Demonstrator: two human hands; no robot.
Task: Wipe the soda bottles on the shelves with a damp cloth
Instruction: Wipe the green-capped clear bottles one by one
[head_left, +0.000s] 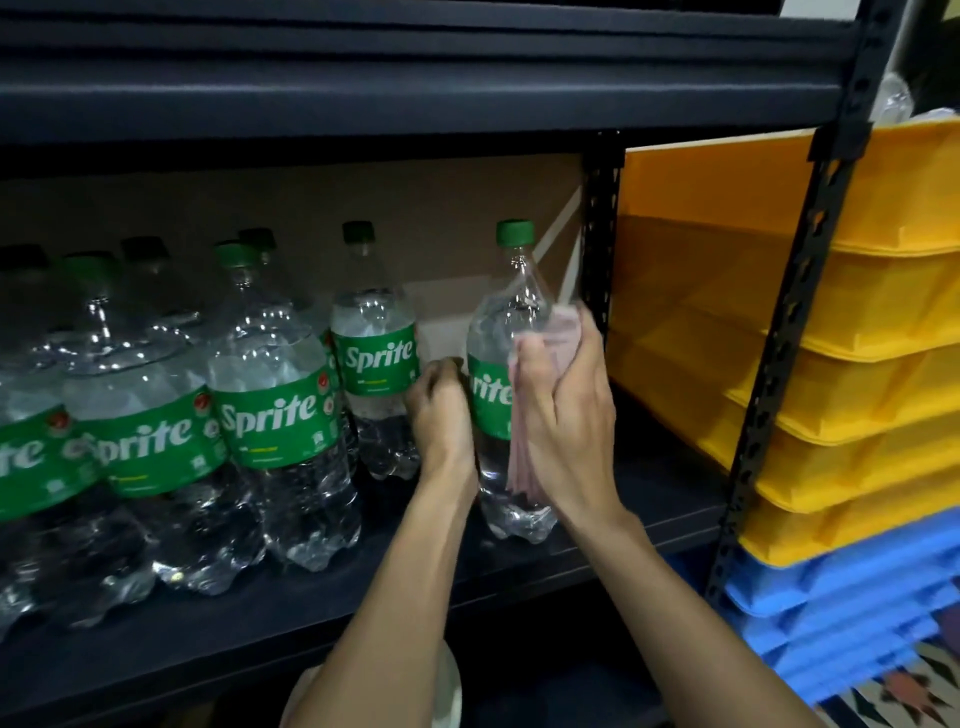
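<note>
— Now steadying the end bottle (511, 312), standing upright on the shelf (415, 561) at three o'clock of the row of bottles (270, 415), apart from it for room to work.
— And holding how?
— Curling the left hand (441, 415) round the label from nine o'clock, bracing against the push.
— Cloth?
— Pinching the pink cloth (524, 457) in the right hand (563, 410), wrapping that grip round the three o'clock side, probably wiping the wall.
</note>
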